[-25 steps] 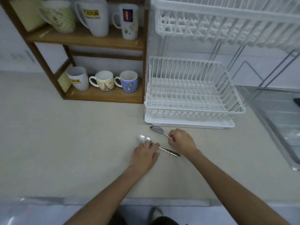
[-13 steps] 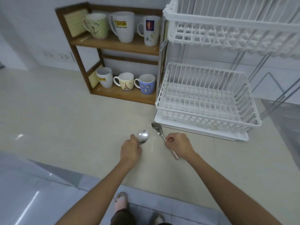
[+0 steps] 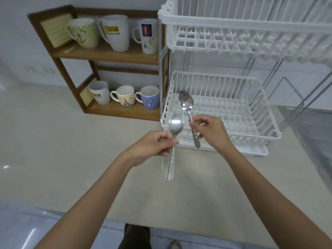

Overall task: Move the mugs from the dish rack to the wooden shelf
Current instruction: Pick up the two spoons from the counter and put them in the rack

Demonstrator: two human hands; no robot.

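My left hand [image 3: 152, 146] grips a metal spoon [image 3: 173, 133] by its handle, bowl up, above the counter. My right hand [image 3: 211, 131] pinches a second spoon [image 3: 186, 103], bowl up, in front of the white dish rack [image 3: 269, 126]. The rack's lower basket and upper basket [image 3: 233, 20] hold no mugs. On the wooden shelf [image 3: 107, 54], the top board carries a green patterned mug [image 3: 84, 33], a large white mug [image 3: 116, 33] and a tall white mug [image 3: 148, 35]. The bottom board carries a white mug [image 3: 99, 92], a cream mug [image 3: 124, 96] and a blue face mug [image 3: 150, 97].
The beige counter [image 3: 53, 141] stretches left and toward me. A steel sink [image 3: 316, 133] lies at the right edge. Wall sockets [image 3: 41, 70] sit left of the shelf. The rack stands on a white drip tray [image 3: 255, 151].
Both hands have lifted the two spoons off the counter and raised them upright in front of the rack. The camera has pulled back and up.
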